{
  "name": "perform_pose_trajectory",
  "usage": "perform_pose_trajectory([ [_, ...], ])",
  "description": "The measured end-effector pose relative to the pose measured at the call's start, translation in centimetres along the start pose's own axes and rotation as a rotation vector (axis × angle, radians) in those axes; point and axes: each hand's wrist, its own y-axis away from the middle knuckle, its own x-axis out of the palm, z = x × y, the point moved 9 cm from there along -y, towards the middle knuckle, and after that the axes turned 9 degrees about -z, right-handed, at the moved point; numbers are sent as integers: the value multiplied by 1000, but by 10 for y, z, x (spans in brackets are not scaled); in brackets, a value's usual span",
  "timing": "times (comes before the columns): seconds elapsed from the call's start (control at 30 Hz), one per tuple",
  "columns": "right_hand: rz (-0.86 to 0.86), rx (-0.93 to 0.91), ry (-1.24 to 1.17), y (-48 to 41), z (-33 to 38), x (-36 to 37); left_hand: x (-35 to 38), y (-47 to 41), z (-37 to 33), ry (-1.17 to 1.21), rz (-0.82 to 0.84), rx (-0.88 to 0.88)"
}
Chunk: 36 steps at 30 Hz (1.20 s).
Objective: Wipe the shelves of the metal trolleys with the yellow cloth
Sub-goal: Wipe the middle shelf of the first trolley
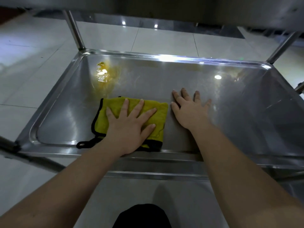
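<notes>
A folded yellow cloth (158, 116) with black trim lies near the front edge of the trolley's steel shelf (238, 112). My left hand (130, 127) presses flat on the cloth, fingers spread. Beside it to the right, my right hand (190, 111) rests flat on the bare metal, fingers apart, holding nothing. A yellow-orange spill (103, 74) smears the shelf's far left corner, beyond the cloth.
Trolley posts rise at the back left (74, 30) and back right (283, 46). An upper shelf (164, 9) overhangs the top of the view. A lower shelf (181, 203) shows beneath my arms. White floor tiles (32, 55) surround the trolley.
</notes>
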Motion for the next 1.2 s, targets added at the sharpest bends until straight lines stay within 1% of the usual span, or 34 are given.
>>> perform_pose_trajectory([
  [0.07, 54, 56, -8, -3, 6, 3, -1, 1, -1, -5, -25, -1],
  [0.13, 56, 83, -16, -2, 17, 4, -1, 4, 2, 8, -39, -21],
  [0.27, -3, 24, -44, 4, 25, 9, 2, -10, 10, 43, -27, -81],
  [0.4, 15, -37, -27, 2, 29, 13, 6, -71, 40, 68, 46, -165],
  [0.53, 4, -77, 5, 4, 31, 15, 10, -135, 52, 73, 98, -218],
  [0.7, 9, -70, 9, 1, 29, 14, 11, -171, 55, 86, 121, -230],
  [0.83, 5, -65, -11, 3, 28, 12, 7, -135, 51, 68, 108, -138],
  [0.9, 1, -55, -24, 4, 28, 10, 4, -95, 53, 68, 98, -54],
  [0.97, 10, -42, -30, 7, 29, 8, 2, -45, 58, 79, 83, -11],
  [1.07, 30, -25, -25, 11, 31, 5, -4, 12, 61, 61, 27, -22],
  [1.2, 42, 39, 85, 13, 43, 2, -7, 19, 59, 23, 9, -63],
])
